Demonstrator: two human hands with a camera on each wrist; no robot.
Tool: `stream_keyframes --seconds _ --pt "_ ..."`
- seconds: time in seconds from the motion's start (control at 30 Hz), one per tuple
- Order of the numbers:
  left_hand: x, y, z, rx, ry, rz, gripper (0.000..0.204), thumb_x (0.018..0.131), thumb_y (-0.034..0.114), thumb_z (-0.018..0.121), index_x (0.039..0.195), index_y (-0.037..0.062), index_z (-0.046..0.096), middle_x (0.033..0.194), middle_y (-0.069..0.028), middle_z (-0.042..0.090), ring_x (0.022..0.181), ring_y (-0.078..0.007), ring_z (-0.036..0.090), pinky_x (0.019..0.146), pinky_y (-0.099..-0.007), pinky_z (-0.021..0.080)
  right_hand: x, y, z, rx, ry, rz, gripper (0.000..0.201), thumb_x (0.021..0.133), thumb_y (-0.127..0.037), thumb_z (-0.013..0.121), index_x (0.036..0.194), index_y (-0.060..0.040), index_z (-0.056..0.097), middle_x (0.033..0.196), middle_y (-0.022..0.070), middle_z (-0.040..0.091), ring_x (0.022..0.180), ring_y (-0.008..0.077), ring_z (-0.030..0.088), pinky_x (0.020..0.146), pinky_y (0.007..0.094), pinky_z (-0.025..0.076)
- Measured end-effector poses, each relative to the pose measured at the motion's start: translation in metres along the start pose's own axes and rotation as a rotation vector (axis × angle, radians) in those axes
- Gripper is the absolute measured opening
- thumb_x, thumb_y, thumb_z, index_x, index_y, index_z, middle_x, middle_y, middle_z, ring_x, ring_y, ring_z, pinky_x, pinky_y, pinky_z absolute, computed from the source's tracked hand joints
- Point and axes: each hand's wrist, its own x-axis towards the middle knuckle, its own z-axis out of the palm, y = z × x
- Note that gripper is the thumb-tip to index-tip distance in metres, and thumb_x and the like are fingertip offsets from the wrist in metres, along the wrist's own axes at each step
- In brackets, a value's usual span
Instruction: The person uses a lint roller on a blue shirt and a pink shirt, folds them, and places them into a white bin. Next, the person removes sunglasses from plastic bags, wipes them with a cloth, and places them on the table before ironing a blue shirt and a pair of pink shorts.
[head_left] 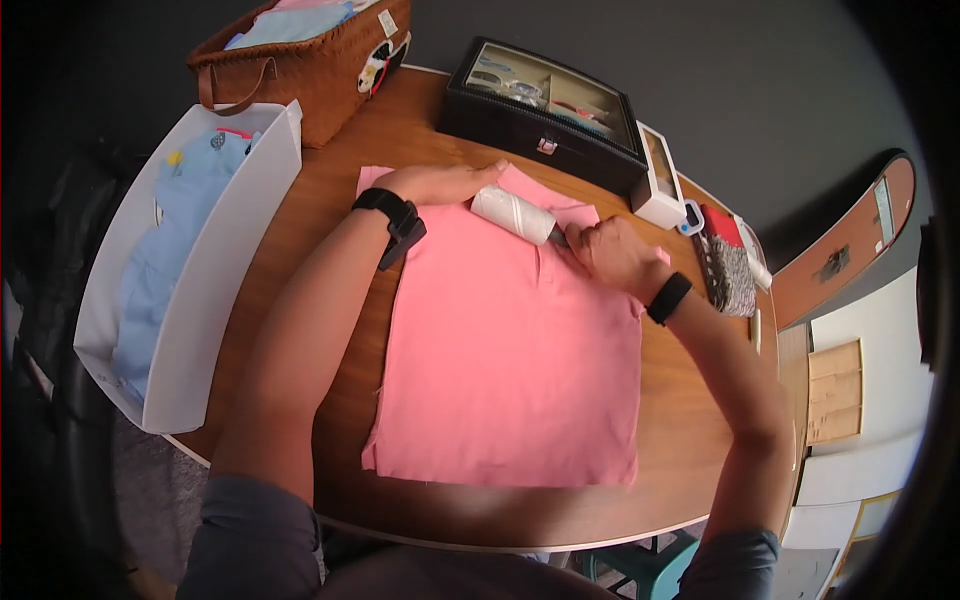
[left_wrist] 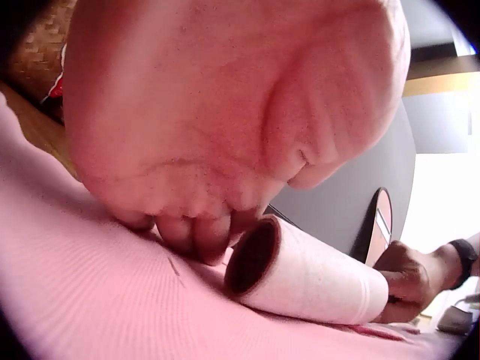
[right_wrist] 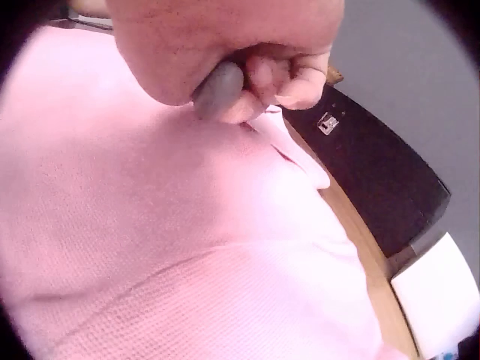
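A pink polo shirt (head_left: 510,370) lies spread on the wooden table, its collar at the far end. My right hand (head_left: 615,255) grips the grey handle (right_wrist: 219,88) of a lint roller (head_left: 512,215), fingers curled round it. The roller's white cylinder lies along the shirt just below the collar, pointing toward the left hand; its hollow end shows in the left wrist view. My left hand (head_left: 450,183) rests on the shirt's upper left part by the collar, fingertips against the fabric. In the left wrist view, those fingers are partly hidden behind the palm.
At the left stands a white bin (head_left: 215,300) with light blue clothing inside. Behind it is a brown woven basket (head_left: 330,85) of folded cloth. A black glass-topped case (head_left: 540,140) and a white box (head_left: 655,190) sit at the back. A knitted pouch (head_left: 730,275) lies at the right.
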Motion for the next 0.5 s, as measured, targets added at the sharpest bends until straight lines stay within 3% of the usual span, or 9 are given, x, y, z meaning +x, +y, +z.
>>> stream_keyframes --seconds 0.13,0.17,0.23,0.3,0.37,0.5 --pt "0.000 -0.003 0.012 -0.040 0.132 0.024 0.082 0.095 0.071 0.024 0.149 0.0115 0.038 0.157 -0.0170 0.027 0.148 -0.0295 0.020 0.119 -0.0369 0.018 -0.006 -0.010 -0.011 0.025 0.053 -0.099 0.026 0.094 -0.026 0.050 0.080 -0.0050 0.057 0.057 0.0074 0.058 0.050 0.0252 0.060 0.047 0.0377 0.046" --pt "-0.001 -0.003 0.013 -0.044 0.129 0.025 0.082 0.095 0.071 0.024 0.149 0.0115 0.038 0.157 -0.0170 0.027 0.148 -0.0295 0.020 0.119 -0.0369 0.018 -0.013 -0.022 -0.009 0.210 0.039 -0.110 0.026 0.094 -0.025 0.050 0.081 -0.0040 0.056 0.056 0.0077 0.057 0.047 0.0243 0.058 0.045 0.0396 0.045" --pt "-0.025 0.019 0.005 0.003 0.091 -0.025 0.078 0.097 0.069 0.024 0.151 0.0135 0.036 0.157 -0.0148 0.029 0.148 -0.0296 0.019 0.119 -0.0365 0.018 -0.033 -0.051 -0.009 0.178 0.029 -0.180 0.020 0.090 -0.022 0.055 0.081 -0.0041 0.055 0.054 0.0063 0.054 0.044 0.0215 0.055 0.042 0.0386 0.043" --pt "-0.013 0.007 0.008 0.009 0.087 -0.001 0.079 0.096 0.069 0.022 0.151 0.0139 0.035 0.158 -0.0130 0.028 0.148 -0.0275 0.021 0.119 -0.0362 0.019 -0.064 -0.083 -0.015 0.094 0.231 -0.410 0.015 0.083 -0.018 0.060 0.081 -0.0039 0.054 0.052 0.0027 0.050 0.040 0.0182 0.051 0.039 0.0348 0.040" --pt "-0.012 0.006 0.009 0.020 0.082 0.028 0.079 0.096 0.069 0.020 0.151 0.0142 0.034 0.158 -0.0112 0.028 0.148 -0.0254 0.022 0.120 -0.0360 0.019 -0.094 -0.123 -0.021 0.318 0.378 -0.464 0.013 0.078 -0.015 0.062 0.079 -0.0041 0.054 0.053 -0.0001 0.047 0.044 0.0155 0.051 0.042 0.0298 0.041" --pt "-0.019 0.012 0.007 0.027 0.064 0.083 0.075 0.098 0.064 0.019 0.152 0.0146 0.032 0.159 -0.0080 0.027 0.147 -0.0251 0.023 0.120 -0.0355 0.018 -0.132 -0.148 -0.068 0.350 0.195 -0.605 0.015 0.077 -0.016 0.065 0.073 -0.0072 0.053 0.055 -0.0001 0.049 0.050 0.0158 0.054 0.048 0.0286 0.043"
